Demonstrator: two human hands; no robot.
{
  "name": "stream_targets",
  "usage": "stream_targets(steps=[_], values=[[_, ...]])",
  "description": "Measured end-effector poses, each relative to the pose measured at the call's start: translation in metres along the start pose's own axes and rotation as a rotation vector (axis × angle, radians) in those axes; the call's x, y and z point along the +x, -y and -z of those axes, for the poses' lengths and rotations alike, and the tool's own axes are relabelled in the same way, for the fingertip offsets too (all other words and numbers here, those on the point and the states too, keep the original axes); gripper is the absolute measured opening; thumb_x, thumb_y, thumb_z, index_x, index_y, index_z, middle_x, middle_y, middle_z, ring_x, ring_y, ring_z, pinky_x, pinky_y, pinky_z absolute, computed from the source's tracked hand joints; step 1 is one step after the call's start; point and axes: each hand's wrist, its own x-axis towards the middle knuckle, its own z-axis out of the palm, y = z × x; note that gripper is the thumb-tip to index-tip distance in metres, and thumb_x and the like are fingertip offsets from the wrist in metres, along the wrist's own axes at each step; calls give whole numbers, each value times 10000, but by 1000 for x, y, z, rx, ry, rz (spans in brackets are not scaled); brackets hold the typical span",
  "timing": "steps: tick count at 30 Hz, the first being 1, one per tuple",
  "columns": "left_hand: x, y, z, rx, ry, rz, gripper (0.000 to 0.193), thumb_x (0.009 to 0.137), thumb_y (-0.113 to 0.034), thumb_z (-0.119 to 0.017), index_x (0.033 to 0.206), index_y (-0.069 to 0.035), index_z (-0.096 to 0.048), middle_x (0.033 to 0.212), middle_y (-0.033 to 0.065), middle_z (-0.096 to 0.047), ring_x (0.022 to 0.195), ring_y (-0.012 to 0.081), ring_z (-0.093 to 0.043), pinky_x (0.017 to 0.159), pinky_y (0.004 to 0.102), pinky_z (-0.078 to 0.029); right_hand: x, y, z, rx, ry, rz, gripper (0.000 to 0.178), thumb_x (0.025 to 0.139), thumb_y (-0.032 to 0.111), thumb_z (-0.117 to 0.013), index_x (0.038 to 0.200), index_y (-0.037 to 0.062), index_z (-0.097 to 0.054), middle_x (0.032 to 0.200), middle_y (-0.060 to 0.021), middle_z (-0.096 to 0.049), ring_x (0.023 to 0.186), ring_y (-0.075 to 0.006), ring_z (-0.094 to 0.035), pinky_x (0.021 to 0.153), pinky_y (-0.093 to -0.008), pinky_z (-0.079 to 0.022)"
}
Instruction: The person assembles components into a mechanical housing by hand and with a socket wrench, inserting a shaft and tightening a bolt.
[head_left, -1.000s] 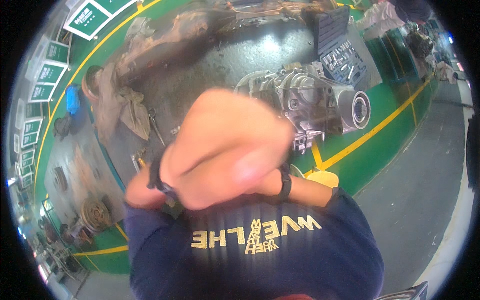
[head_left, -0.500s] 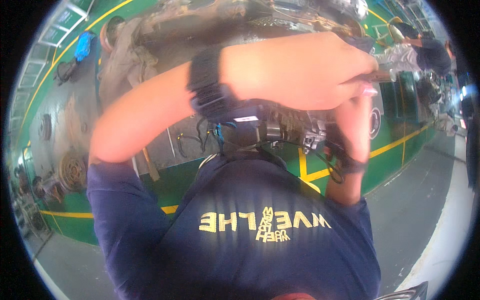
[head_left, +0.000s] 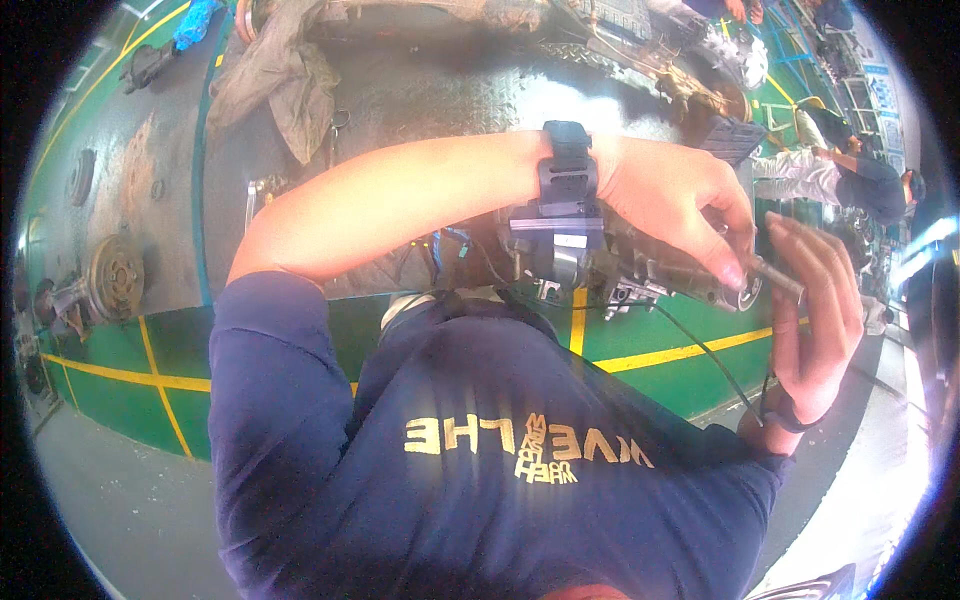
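My left hand point(head_left: 690, 210), its forearm crossing the view from the left with a dark strap at the wrist, curls its thumb and fingers around one end of a short grey metal cylinder point(head_left: 780, 280). The cylinder's other end points to my right hand point(head_left: 825, 305). That hand stands upright beside it, fingers stretched and slightly blurred; whether it touches the cylinder I cannot tell. Below my left wrist is a dark device with a white label point(head_left: 570, 240). A round metal part point(head_left: 742, 292) of a machine assembly shows behind my left thumb.
A grey metal worktable point(head_left: 430, 90) spans the far side, bearing a crumpled grey cloth point(head_left: 295, 95) and a brown disc-shaped part point(head_left: 117, 278). A black cable point(head_left: 705, 350) runs toward my right wrist. Another person point(head_left: 865, 185) works at the far right.
My hands have moved right and nearer, and my right hand's fingers have spread away from the metal cylinder. The view has shifted, showing more of the worktable.
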Motion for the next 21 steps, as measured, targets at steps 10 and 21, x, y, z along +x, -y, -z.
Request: stream_targets(steps=[10, 21], values=[[0, 18, -22, -406, 14, 239, 401, 1057, -379, -622, 1250, -30, -663, 907, 60, -750, 909, 146, -698, 811, 317, -536, 6, -15, -12, 147, -58, -55, 258, 800, -31, -749, 1056, -14, -725, 950, -144, -730, 826, -293, -702, 715, -346, -540], [-2, 3, 35, 546, -179, 66, 347, 823, -156, -801, 1133, -60, -680, 920, 132, -711, 855, 290, -695, 786, 415, -542, 3, -16, -2, 35, 22, -203, 222, 767, 35, -826, 940, -27, -701, 781, -117, -684, 664, -259, -669, 625, -354, -495]])
